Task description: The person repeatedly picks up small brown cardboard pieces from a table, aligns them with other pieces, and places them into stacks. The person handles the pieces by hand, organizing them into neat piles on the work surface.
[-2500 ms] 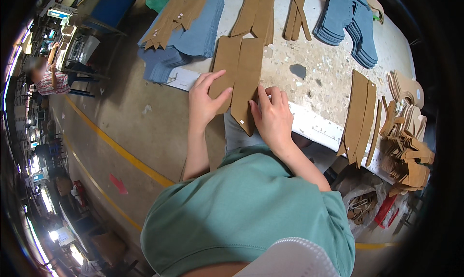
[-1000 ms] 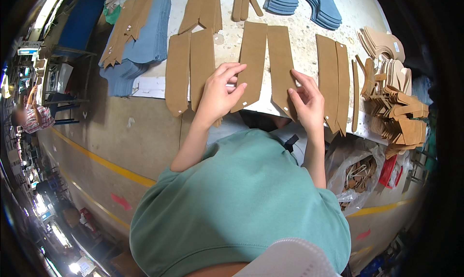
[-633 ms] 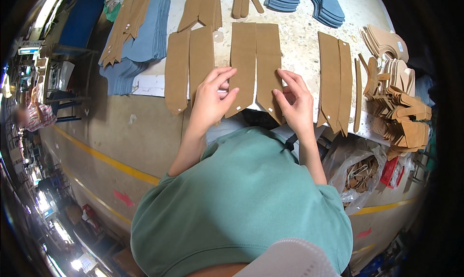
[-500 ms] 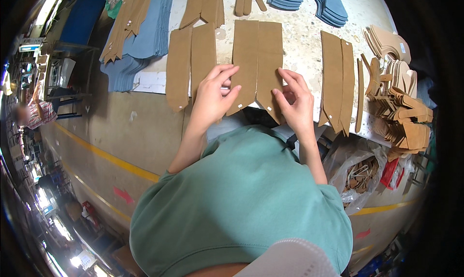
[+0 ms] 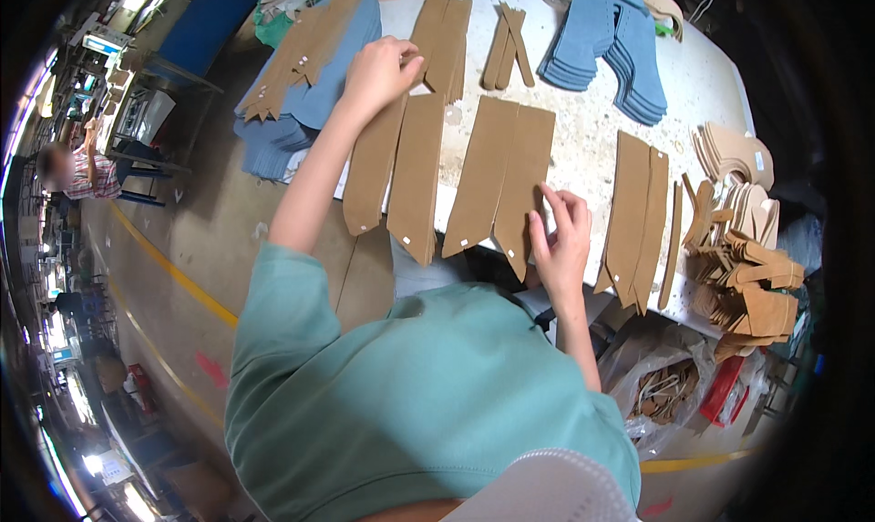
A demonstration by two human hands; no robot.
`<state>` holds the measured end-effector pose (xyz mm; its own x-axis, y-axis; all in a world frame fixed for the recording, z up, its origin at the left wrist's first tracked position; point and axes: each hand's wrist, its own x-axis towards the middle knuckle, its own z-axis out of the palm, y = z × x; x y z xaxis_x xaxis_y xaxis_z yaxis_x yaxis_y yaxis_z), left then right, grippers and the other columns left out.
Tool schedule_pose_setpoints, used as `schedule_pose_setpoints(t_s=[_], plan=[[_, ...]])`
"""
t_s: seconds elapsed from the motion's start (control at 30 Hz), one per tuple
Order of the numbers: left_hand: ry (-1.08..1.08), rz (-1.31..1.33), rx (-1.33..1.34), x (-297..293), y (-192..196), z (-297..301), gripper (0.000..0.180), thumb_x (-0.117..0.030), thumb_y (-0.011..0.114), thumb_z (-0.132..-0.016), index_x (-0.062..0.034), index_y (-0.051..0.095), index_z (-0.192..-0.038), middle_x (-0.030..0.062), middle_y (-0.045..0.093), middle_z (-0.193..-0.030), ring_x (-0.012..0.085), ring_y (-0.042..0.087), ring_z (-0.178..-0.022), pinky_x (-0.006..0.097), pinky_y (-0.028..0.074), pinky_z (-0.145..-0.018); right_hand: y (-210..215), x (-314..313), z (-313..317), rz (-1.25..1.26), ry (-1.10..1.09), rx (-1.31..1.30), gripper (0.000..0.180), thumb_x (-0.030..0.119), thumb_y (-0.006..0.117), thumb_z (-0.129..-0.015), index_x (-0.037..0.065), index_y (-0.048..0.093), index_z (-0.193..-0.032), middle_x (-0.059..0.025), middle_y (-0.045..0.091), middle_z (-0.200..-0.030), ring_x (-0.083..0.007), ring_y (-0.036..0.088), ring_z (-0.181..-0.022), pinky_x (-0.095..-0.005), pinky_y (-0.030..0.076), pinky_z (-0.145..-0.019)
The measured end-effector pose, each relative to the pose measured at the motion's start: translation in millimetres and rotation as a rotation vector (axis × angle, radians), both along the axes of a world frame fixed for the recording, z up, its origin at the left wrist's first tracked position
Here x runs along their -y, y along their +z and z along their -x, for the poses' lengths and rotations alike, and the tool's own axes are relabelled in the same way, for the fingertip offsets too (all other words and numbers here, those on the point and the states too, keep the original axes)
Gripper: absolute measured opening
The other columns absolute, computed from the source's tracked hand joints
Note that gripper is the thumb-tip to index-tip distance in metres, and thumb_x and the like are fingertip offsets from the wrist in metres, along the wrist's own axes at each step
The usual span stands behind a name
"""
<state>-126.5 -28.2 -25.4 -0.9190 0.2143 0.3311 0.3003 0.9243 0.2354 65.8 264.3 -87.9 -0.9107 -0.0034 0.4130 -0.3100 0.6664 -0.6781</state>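
My left hand (image 5: 378,73) is stretched out to the far left, fingers loosely curled and apart, with nothing seen in them. It hovers beside a stack of brown notched strips (image 5: 445,43), above the top of a brown panel (image 5: 375,162). Another brown panel (image 5: 417,171) lies alongside. In front of me two brown pieces, a left one (image 5: 478,171) and a right one (image 5: 527,175), lie edge to edge, their pointed ends with white marks overhanging the table. Open, with thumb and fingers apart, my right hand (image 5: 563,239) rests at the right piece's outer edge.
Blue piece stacks (image 5: 620,48) lie at the back of the white table (image 5: 583,139), with more blue stacks (image 5: 273,144) at left. Brown strips (image 5: 629,212) and beige pieces (image 5: 738,153) lie at right. A plastic bag of scraps (image 5: 665,385) stands below. Another person (image 5: 87,171) is far left.
My left hand has left the middle pair and reached far left toward the notched strips. My right hand stays by the right piece. The view has shifted, showing more of the table's back.
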Motion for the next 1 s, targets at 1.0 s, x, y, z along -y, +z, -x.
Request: schedule_pose_setpoints(t_s=[1.0], plan=[[-0.159,-1.274,0.337,-16,19,31,0.033,-0.012,0.063,-0.093,-0.0043,0.061,-0.124,0.0098,0.069,-0.11,0.0143,0.066,-0.096,0.027,0.054,-0.082,19,-13,3,0.34,0.036,0.177,0.03,0.004,0.066,-0.088,0.007,0.068,-0.118,-0.0073,0.06,-0.106,-0.0133,0.059,-0.09,-0.0226,0.049,-0.064]])
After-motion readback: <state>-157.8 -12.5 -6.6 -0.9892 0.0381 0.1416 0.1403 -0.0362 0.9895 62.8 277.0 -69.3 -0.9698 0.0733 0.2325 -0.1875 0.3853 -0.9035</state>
